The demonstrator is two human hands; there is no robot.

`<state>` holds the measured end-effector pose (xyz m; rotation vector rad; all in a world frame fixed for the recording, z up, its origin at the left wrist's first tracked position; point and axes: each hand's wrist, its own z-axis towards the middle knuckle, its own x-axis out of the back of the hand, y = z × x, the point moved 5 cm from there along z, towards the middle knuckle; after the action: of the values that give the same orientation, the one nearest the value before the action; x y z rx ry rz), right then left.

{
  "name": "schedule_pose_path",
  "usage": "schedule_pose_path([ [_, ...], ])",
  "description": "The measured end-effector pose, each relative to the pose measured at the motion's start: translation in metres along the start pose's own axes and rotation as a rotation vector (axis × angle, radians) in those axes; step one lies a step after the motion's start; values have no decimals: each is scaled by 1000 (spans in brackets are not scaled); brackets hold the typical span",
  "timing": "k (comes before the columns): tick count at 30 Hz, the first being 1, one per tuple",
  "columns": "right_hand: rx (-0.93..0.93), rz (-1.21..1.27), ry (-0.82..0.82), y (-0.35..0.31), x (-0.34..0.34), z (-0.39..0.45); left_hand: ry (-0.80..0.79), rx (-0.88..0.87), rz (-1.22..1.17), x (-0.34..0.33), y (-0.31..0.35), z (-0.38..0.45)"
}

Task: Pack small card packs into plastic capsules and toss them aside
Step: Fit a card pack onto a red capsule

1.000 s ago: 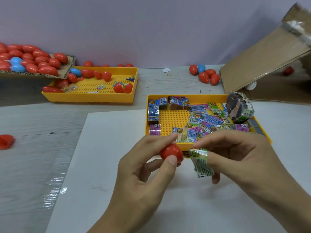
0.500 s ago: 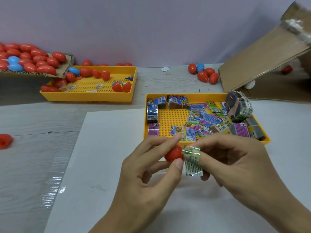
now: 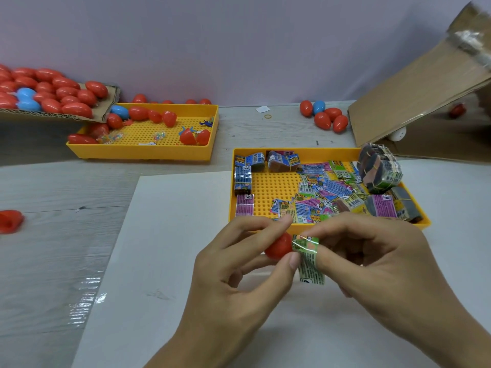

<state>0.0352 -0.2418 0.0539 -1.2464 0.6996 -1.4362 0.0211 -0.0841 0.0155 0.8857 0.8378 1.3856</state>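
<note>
Closest to the camera, the left hand [image 3: 233, 277] pinches a red capsule half [image 3: 279, 247] between thumb and fingertips, and right up against it the right hand [image 3: 377, 264] pinches a small green card pack [image 3: 309, 257] in shiny wrap. The top end of the pack touches the capsule, though I can't really tell whether it's actually inside the opening since the fingers cover that bit. Both hands hover over a white sheet [image 3: 164, 261] lying on the grey table [image 3: 47, 261]. Just behind them is a yellow tray [image 3: 268, 187] with loose card packs [image 3: 326, 192] piled on its right side and a few bundled stacks along the left edge and back right corner. Off to the left a lone red capsule piece [image 3: 10, 221] sits on the table. Further back there's a second yellow tray [image 3: 143, 152] with red capsules in it, a cardboard flap [image 3: 105, 107] heaped with red and blue ones, a small cluster of capsules [image 3: 324, 115] near the wall, and a tilted cardboard box [image 3: 414, 102] on the right.
</note>
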Motion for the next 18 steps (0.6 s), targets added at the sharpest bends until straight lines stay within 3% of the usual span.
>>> schedule_pose_path([
  [8, -24, 46, -74, 0, 0, 0, 34, -104, 110, 0, 6, -1],
  [18, -59, 81, -92, 2, 0, 2, 45, -39, 67, 3, 4, -1],
])
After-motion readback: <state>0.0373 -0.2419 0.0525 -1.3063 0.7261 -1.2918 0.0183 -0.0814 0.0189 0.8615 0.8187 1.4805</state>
